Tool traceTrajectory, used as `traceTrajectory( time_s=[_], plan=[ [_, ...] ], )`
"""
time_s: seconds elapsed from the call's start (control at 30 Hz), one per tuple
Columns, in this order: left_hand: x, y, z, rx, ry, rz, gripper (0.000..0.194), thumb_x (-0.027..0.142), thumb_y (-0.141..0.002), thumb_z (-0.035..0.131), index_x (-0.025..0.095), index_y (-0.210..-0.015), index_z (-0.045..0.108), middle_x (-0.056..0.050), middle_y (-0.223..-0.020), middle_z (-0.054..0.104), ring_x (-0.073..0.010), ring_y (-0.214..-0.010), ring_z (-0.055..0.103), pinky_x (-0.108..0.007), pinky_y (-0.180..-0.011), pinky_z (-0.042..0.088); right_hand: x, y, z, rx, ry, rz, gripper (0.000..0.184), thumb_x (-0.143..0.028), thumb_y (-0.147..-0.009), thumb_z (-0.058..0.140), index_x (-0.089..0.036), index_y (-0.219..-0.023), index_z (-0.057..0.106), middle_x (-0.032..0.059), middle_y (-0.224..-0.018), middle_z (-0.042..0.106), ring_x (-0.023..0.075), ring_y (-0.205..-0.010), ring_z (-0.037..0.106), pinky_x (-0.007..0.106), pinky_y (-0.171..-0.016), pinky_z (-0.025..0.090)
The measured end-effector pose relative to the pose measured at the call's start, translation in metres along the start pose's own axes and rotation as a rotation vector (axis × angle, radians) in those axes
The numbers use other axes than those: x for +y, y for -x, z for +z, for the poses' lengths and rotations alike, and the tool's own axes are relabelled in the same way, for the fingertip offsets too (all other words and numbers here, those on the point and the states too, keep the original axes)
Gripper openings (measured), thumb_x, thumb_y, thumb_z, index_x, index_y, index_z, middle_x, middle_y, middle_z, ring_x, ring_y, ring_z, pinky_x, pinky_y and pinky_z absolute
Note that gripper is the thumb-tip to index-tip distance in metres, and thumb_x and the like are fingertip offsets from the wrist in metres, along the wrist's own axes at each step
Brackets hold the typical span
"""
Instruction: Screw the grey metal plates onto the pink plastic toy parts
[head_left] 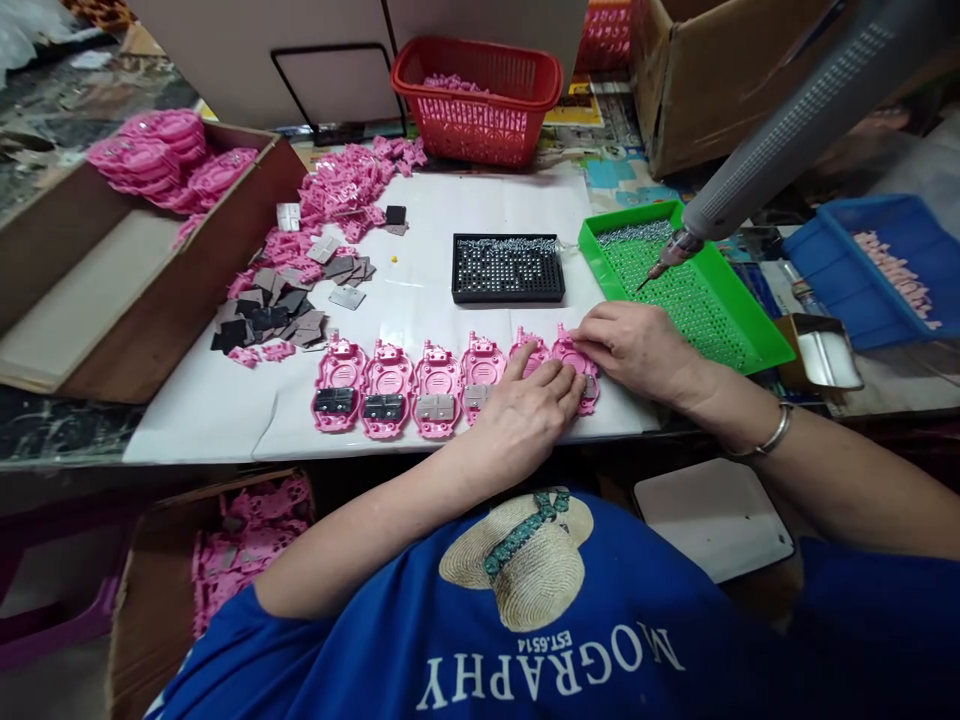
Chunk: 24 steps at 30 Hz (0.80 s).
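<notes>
A row of several pink plastic shells point(388, 375) lies along the front of the table, each with a black or grey plate across its lower part. My left hand point(525, 410) rests over the right end of the row, fingers stretched out across the shells and partly covering them. At the upper right edge of the rightmost pink plastic shell point(574, 362), my right hand point(637, 350) has thumb and fingers pinched together. Its fingertips hide whatever small part may be there. A black perforated tray point(508, 296) with screws sits behind the row.
A powered screwdriver point(720, 190) hangs at the upper right, its bit above a green screw tray point(757, 345). Loose plates point(274, 310) and pink parts point(345, 185) are heaped left. A red basket point(476, 115), a cardboard box point(247, 200) and a blue bin point(832, 245) stand around.
</notes>
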<state>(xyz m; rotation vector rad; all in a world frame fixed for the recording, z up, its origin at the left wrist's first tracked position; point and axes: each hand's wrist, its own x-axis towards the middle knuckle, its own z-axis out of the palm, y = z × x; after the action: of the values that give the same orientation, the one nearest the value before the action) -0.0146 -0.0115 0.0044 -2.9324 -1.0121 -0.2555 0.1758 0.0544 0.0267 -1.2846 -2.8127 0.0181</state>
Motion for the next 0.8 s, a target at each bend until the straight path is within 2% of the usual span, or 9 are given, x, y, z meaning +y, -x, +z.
traceTrajectory(
  time_s=[0.2, 0.47, 0.63, 0.8],
  plan=[
    [0.0, 0.001, 0.002, 0.004, -0.005, 0.005, 0.04, 0.014, -0.097, 0.043, 0.005, -0.135, 0.05, -0.014, -0.128, 0.064, -0.0252, -0.122, 0.055, -0.057, -0.119, 0.028, 0.001, -0.006, -0.003, -0.036, -0.027, 0.015, 0.022, -0.019, -0.093, 0.055, -0.013, -0.08, 0.072, 0.0096, -0.085, 0.07, 0.0205, -0.081, 0.063, 0.029, -0.07, 0.043],
    [-0.001, 0.0, 0.009, 0.033, 0.001, 0.019, 0.04, 0.016, -0.096, 0.045, 0.006, -0.135, 0.051, -0.013, -0.13, 0.062, -0.0265, -0.121, 0.054, -0.056, -0.118, 0.028, -0.002, -0.019, -0.011, -0.117, 0.001, -0.036, 0.023, -0.013, -0.087, 0.055, -0.015, -0.068, 0.067, 0.009, -0.074, 0.064, 0.0177, -0.065, 0.054, 0.03, -0.059, 0.033],
    [-0.001, -0.001, 0.009, 0.03, 0.015, 0.022, 0.04, 0.015, -0.096, 0.045, 0.005, -0.134, 0.051, -0.013, -0.127, 0.064, -0.0266, -0.12, 0.054, -0.056, -0.118, 0.028, 0.005, -0.015, -0.005, -0.036, -0.132, 0.025, 0.018, -0.016, -0.086, 0.059, -0.014, -0.071, 0.067, 0.0067, -0.076, 0.063, 0.0164, -0.07, 0.056, 0.028, -0.065, 0.038],
    [-0.002, 0.0, 0.007, 0.027, 0.023, 0.026, 0.041, 0.015, -0.094, 0.048, 0.005, -0.135, 0.05, -0.012, -0.127, 0.063, -0.0264, -0.12, 0.054, -0.055, -0.118, 0.028, 0.006, -0.015, -0.002, -0.018, -0.206, 0.045, 0.016, -0.015, -0.085, 0.062, -0.015, -0.069, 0.067, 0.0051, -0.073, 0.065, 0.0153, -0.068, 0.056, 0.029, -0.066, 0.042]
  ],
)
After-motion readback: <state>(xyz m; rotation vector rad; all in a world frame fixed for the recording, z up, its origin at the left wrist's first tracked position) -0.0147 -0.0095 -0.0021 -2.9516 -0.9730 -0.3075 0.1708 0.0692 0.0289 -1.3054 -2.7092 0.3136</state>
